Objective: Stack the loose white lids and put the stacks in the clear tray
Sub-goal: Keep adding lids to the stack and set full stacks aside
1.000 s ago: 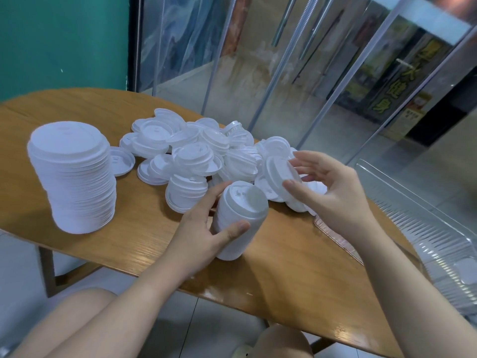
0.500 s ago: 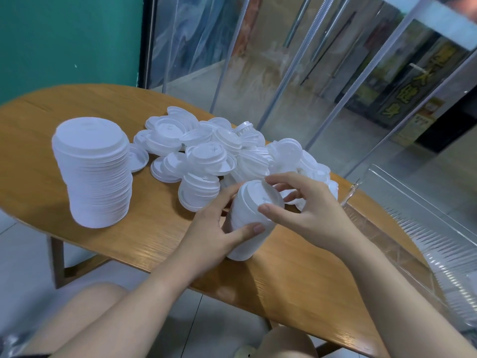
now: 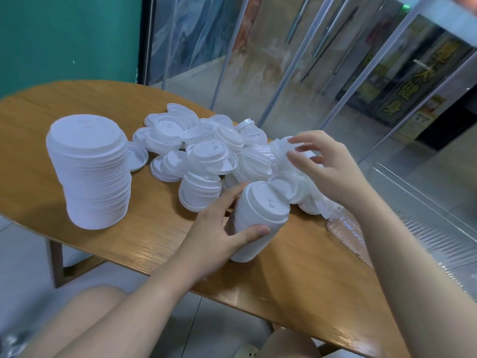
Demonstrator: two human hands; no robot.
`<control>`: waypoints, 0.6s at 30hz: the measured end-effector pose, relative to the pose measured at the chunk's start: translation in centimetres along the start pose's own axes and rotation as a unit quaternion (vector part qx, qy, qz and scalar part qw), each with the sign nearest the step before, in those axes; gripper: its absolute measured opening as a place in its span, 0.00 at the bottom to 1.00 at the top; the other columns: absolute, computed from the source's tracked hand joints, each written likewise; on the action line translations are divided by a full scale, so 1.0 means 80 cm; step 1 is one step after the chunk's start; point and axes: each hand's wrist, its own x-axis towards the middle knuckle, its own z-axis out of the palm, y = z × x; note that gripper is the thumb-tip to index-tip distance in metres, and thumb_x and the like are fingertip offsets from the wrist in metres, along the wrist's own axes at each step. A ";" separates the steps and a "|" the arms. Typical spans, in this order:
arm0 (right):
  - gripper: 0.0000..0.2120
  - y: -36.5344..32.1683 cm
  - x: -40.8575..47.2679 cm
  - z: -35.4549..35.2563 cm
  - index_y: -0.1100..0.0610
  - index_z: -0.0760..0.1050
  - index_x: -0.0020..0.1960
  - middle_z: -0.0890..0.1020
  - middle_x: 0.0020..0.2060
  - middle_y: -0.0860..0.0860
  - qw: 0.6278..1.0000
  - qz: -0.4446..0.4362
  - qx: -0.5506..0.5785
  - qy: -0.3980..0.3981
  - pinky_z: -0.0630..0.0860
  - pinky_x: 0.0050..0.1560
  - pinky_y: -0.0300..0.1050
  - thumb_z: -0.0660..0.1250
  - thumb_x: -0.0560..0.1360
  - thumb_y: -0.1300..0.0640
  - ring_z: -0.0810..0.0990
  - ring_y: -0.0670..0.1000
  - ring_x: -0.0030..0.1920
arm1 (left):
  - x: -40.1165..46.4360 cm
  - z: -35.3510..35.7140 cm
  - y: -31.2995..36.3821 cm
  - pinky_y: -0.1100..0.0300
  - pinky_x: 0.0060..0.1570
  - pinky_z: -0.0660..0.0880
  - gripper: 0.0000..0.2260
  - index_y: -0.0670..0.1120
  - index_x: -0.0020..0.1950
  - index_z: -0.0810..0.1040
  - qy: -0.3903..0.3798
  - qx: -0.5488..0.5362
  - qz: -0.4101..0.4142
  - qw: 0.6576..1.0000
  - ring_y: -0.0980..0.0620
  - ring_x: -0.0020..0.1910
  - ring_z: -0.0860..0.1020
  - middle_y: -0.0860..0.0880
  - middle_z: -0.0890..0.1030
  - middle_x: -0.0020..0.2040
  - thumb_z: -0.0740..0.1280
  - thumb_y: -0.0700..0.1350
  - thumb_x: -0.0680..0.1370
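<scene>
The left hand point(image 3: 216, 236) is grasping the tilted stack point(image 3: 258, 220), thumb in front; beyond the stack, the right hand's point(image 3: 333, 171) loosely spread fingers are touching the pile point(image 3: 206, 151).

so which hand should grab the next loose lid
Right. The right hand is free, its fingers already over the loose lids; the left hand grips the small stack.

The clear tray point(image 3: 423, 228) runs off the right edge, partly behind an arm.
</scene>
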 end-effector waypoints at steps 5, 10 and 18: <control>0.19 0.048 0.064 0.039 0.48 0.77 0.66 0.78 0.61 0.40 0.993 0.044 -0.088 -0.069 0.74 0.60 0.41 0.71 0.78 0.42 0.77 0.42 0.60 | 0.000 0.001 0.001 0.50 0.61 0.79 0.34 0.65 0.71 0.72 0.001 -0.008 -0.001 1.000 0.63 0.63 0.76 0.67 0.78 0.63 0.75 0.67 0.66; 0.17 0.073 0.093 0.066 0.45 0.77 0.64 0.78 0.61 0.41 0.991 0.038 -0.097 -0.079 0.73 0.57 0.40 0.72 0.78 0.42 0.77 0.44 0.59 | 0.003 -0.001 0.000 0.51 0.61 0.79 0.33 0.64 0.72 0.72 -0.006 -0.003 0.002 1.000 0.63 0.64 0.75 0.66 0.78 0.64 0.77 0.63 0.68; 0.28 0.081 0.102 0.083 0.50 0.75 0.70 0.78 0.62 0.43 0.986 0.057 -0.098 -0.119 0.74 0.65 0.45 0.76 0.74 0.43 0.75 0.45 0.63 | 0.008 -0.005 -0.003 0.53 0.60 0.80 0.33 0.66 0.72 0.71 -0.021 0.002 -0.001 1.000 0.65 0.64 0.75 0.66 0.78 0.64 0.78 0.62 0.68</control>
